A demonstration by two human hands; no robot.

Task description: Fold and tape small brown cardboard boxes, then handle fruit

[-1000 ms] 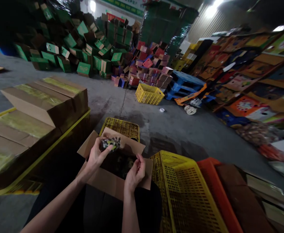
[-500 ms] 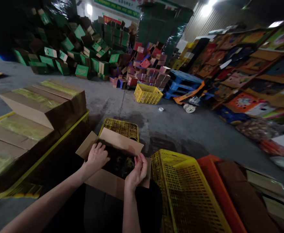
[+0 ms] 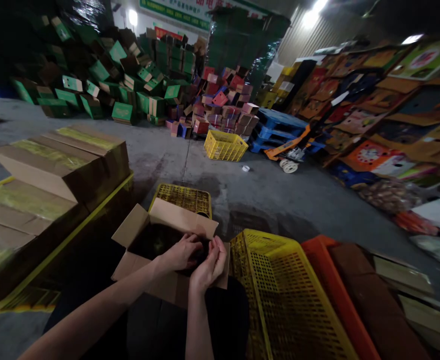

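Observation:
An open cardboard box (image 3: 182, 218) rests before me at lap height, its flaps folded outward. Inside lie dark contents (image 3: 157, 245) with faint greenish patches, too dim to name. My left hand (image 3: 184, 251) reaches over the box's front side, its curled fingers dipping into the right half of the opening. Against it, my right hand (image 3: 211, 260) stands at the right end of the box, fingers bent together and palm turned inward. What either hand holds, if anything, is hidden in shadow between them.
Taped cartons (image 3: 88, 150) sit in a yellow crate at left. A deep yellow crate (image 3: 287, 240) and an orange crate (image 3: 317, 242) stand close at right. A yellow crate (image 3: 178, 190) lies just beyond the box. Farther off are a pallet jack (image 3: 289, 150) and heaped green cartons (image 3: 122, 112).
My left hand has moved right, from the box's left end to beside my right hand. The right hand stays at the right end. The view has shifted slightly.

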